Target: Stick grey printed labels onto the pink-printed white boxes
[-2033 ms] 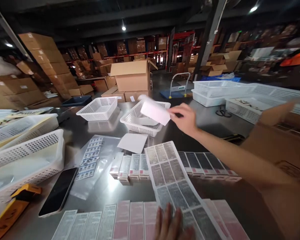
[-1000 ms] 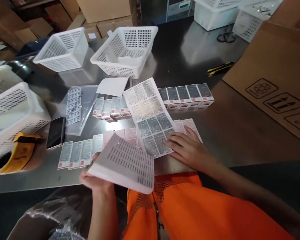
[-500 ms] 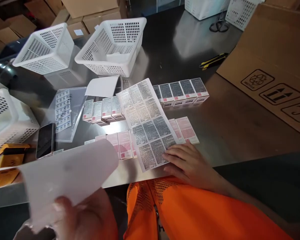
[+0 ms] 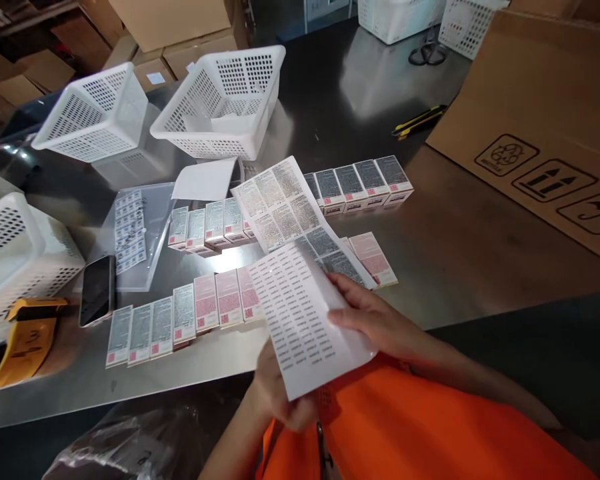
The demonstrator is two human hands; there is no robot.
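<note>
Though print covers nearly everything on the steel table (image 4: 455,233), we can read none of it from the head view: the small-label sheet (image 4: 305,317) carries rows of tiny dark lines, the larger label sheet (image 4: 290,207) blocks of dense text, and the cardboard carton (image 4: 545,127) at right only handling symbols: a recycling mark, upward arrows, an umbrella. We hold the small-label sheet over the table's near edge, above our orange vest (image 4: 430,433). Our left hand (image 4: 275,393) grips it from beneath at the lower edge, fingers curled, mostly hidden by the paper. Our right hand (image 4: 380,320) lies on its right side, fingers loosely extended and pressed to the paper, thumb underneath so far as we can tell. The sheet covers the near end of the larger label sheet, which lies across two rows of small boxes: the near row (image 4: 180,320) pink and grey, the far row (image 4: 360,179) dark-topped. Left of these lie a phone (image 4: 97,290) face up, a yellow tape dispenser (image 4: 25,340), and a clear sleeve of stickers (image 4: 130,230). White perforated baskets (image 4: 225,100) stand beyond; a yellow utility knife (image 4: 420,121) and scissors (image 4: 427,52) lie further off.
</note>
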